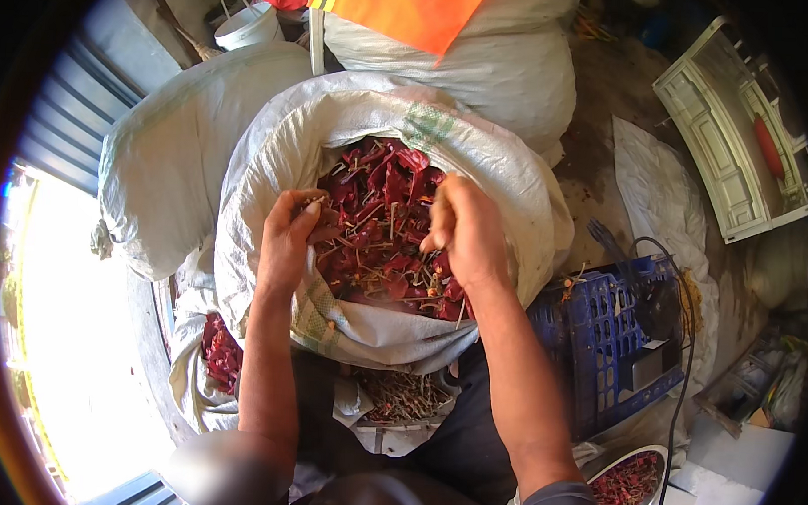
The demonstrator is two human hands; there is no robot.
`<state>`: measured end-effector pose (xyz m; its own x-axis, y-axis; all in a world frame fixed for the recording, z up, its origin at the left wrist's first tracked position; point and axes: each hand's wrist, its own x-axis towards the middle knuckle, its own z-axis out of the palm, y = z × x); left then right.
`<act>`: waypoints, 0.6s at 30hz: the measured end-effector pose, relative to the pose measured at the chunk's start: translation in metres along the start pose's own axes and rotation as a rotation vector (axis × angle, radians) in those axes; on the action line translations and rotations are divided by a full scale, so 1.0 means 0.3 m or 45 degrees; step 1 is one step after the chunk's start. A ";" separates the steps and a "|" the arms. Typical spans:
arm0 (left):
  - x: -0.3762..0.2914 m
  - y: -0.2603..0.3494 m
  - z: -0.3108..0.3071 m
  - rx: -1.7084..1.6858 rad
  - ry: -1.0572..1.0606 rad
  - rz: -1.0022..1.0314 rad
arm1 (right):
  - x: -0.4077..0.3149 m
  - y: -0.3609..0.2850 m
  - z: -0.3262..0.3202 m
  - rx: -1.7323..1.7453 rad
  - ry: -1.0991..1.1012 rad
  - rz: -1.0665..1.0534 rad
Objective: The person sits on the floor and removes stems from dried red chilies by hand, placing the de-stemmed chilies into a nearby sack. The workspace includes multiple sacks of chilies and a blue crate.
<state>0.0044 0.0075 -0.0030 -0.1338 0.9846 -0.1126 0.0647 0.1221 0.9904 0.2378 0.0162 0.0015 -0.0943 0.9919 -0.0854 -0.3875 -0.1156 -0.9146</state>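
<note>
A large white woven sack [274, 141] stands open before me, its rim rolled outward. Dried red chili peppers [384, 252] with pale stems fill it. My left hand [296, 232] is at the left side of the opening, thumb and fingertips pinched together on a small pale piece that looks like chili stem or stem ends. Over the right side of the chilies is my right hand [465, 224], its fingers curled and slightly blurred; whether it holds anything is not clear.
Full sacks [180, 151] stand left and behind. A smaller sack [195, 392] of chilies is at lower left. Cut stems [402, 396] lie between my legs. To the right are a blue plastic crate [587, 352], a black cable [688, 369] and a metal bowl [660, 462] of red pieces.
</note>
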 end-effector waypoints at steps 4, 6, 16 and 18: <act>0.070 -0.039 -0.010 0.596 0.064 0.184 | -0.031 0.016 0.024 -0.265 -0.504 0.240; 0.113 -0.079 -0.007 0.862 0.033 0.427 | -0.039 0.033 0.022 -0.243 -0.546 0.281; 0.086 -0.048 0.036 0.933 -0.149 0.528 | -0.003 0.048 -0.030 -0.342 -0.133 0.211; 0.032 -0.001 0.040 0.860 -0.084 0.667 | 0.001 0.059 -0.009 -0.518 -0.058 0.120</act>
<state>0.0150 0.0184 -0.0053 0.1342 0.9374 0.3214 0.6800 -0.3231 0.6582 0.2332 0.0145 -0.0158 -0.1564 0.9735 -0.1670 0.0179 -0.1662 -0.9859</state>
